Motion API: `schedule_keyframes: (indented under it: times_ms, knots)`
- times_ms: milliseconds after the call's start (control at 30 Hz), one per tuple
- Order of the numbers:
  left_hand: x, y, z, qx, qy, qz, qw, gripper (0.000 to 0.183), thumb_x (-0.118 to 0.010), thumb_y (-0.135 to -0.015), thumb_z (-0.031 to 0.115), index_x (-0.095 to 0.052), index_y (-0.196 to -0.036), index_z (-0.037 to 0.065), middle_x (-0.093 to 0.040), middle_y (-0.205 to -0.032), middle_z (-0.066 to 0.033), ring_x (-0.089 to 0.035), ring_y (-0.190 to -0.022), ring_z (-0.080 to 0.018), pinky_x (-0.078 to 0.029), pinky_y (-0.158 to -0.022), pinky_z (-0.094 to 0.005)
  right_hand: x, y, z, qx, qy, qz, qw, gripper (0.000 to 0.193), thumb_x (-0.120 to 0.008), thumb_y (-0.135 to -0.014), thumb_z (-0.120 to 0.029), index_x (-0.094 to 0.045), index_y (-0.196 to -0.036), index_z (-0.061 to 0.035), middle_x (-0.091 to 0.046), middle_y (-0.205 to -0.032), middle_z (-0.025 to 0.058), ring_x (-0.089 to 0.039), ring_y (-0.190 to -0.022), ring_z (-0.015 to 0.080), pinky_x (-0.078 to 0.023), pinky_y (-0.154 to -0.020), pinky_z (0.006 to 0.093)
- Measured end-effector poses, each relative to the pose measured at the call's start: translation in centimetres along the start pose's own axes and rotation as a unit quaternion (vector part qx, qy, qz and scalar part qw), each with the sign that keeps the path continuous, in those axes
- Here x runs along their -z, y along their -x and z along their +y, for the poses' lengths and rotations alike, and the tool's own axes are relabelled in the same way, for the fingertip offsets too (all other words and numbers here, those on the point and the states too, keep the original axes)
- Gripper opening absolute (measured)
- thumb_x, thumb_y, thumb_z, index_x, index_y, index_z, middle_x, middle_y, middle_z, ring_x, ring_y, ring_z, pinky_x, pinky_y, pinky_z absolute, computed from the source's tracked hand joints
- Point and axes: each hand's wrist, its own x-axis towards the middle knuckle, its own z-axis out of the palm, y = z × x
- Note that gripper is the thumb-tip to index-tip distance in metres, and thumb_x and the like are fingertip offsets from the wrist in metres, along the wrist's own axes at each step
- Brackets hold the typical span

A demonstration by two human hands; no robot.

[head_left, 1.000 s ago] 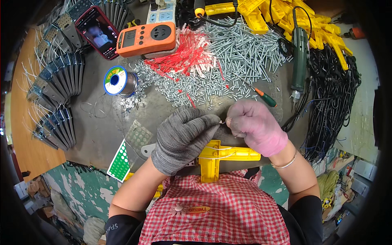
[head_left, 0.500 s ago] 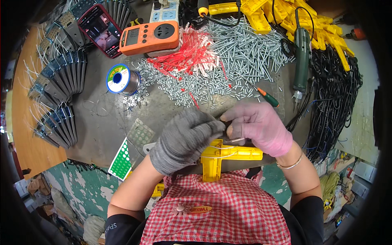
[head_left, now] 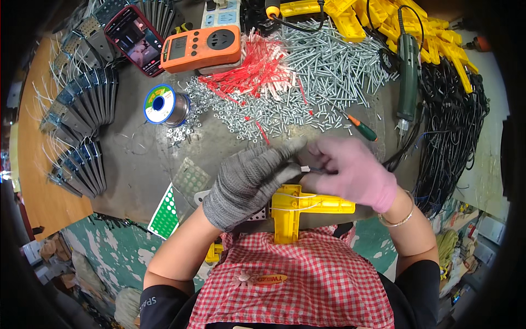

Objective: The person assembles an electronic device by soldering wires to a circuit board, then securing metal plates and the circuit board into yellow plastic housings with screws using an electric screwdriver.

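Grey knit glove on the left hand (head_left: 246, 183), fingertips bunched and pinching a small white connector (head_left: 305, 169) in the gap between both hands, above the worktop (head_left: 131, 170). Pink glove on the right hand (head_left: 353, 170), fingers curled around the connector's thin dark lead (head_left: 316, 170); too motion-blurred to tell whether pressed together or slightly apart. Apparently held by the tips because of the connector's small size.

Directly below, a T-shaped yellow plastic housing (head_left: 286, 222) lying at the table's near edge, by a red-and-white checked apron (head_left: 329, 290), probably placed there to stay within range of both hands. White wires (head_left: 290, 209) across it.

Beyond the hands, likely heaped for easy picking: silver screws (head_left: 329, 66), loose nuts (head_left: 183, 132) and white parts with red leads (head_left: 246, 74). Farther left, a solder spool (head_left: 178, 112) and fanned grey metal strips (head_left: 90, 98). To the right, a screwdriver (head_left: 361, 129), a dark green power tool (head_left: 407, 77) and bundled black cables (head_left: 449, 142).

Printed matter: round green-and-white label on the spool; lettered oval orange patch (head_left: 271, 279) on the apron, upside down; pale capitals on the left black sleeve (head_left: 170, 301); lit phone (head_left: 134, 41) with tiny icons; orange power meter (head_left: 203, 49), display too small to read.
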Motion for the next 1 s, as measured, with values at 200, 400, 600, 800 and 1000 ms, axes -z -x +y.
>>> schedule_keyframes:
  times_ms: [200, 400, 600, 800, 1000]
  knots:
    - [1.7, -0.1, 3.4, 0.186, 0.209, -0.004, 0.96, 0.039, -0.069, -0.095, 0.012, -0.064, -0.133, 0.004, -0.073, -0.117, -0.0121, -0.069, -0.109, -0.0166, -0.054, -0.094, -0.0316, 0.2, 0.3, -1.2, 0.093, 0.121, -0.074, 0.986, 0.018, -0.069, -0.089, -0.02, -0.064, -0.096, -0.0039, -0.063, -0.084, 0.0182, -0.064, -0.082, 0.0388, -0.051, -0.07, 0.0448]
    - [6.4, 3.7, 1.8, 0.012, 0.183, -0.244, 0.952, 0.034, -0.077, -0.088, 0.021, -0.072, -0.117, 0.004, -0.067, -0.124, -0.0148, -0.064, -0.117, -0.0325, -0.048, -0.101, -0.0449, -0.1, 2.8, -0.5, 0.028, 0.139, -0.013, 0.99, 0.015, -0.065, -0.09, -0.019, -0.06, -0.096, -0.0065, -0.061, -0.08, 0.016, -0.062, -0.077, 0.0385, -0.051, -0.072, 0.0475]
    - [-1.3, 5.5, 2.6, -0.05, -0.349, -0.011, 0.936, 0.046, -0.087, -0.067, 0.046, -0.071, -0.101, 0.021, -0.063, -0.127, -0.0106, -0.057, -0.113, -0.0328, -0.036, -0.099, -0.0483, -2.8, 3.4, 2.0, 0.068, 0.287, 0.068, 0.953, 0.018, -0.069, -0.089, -0.026, -0.061, -0.091, -0.0098, -0.064, -0.082, 0.012, -0.066, -0.078, 0.0337, -0.053, -0.069, 0.045]
    - [0.3, 5.8, 0.1, -0.125, -0.323, -0.017, 0.938, 0.052, -0.082, -0.063, 0.063, -0.066, -0.089, 0.021, -0.063, -0.13, -0.01, -0.051, -0.121, -0.0367, -0.033, -0.099, -0.0546, -3.6, 0.1, 2.6, 0.083, 0.234, 0.13, 0.96, 0.017, -0.066, -0.093, -0.026, -0.062, -0.089, -0.0105, -0.065, -0.082, 0.01, -0.066, -0.076, 0.0338, -0.051, -0.064, 0.0451]
    - [5.5, 1.7, 2.0, -0.043, -0.139, -0.106, 0.984, 0.023, -0.076, -0.08, 0.039, -0.074, -0.093, 0.019, -0.063, -0.128, -0.0085, -0.053, -0.119, -0.0348, -0.037, -0.101, -0.0463, -2.8, -0.4, 2.7, 0.076, 0.176, 0.231, 0.954, 0.019, -0.061, -0.1, -0.023, -0.055, -0.11, -0.009, -0.062, -0.083, 0.0152, -0.065, -0.076, 0.0373, -0.05, -0.065, 0.0458]
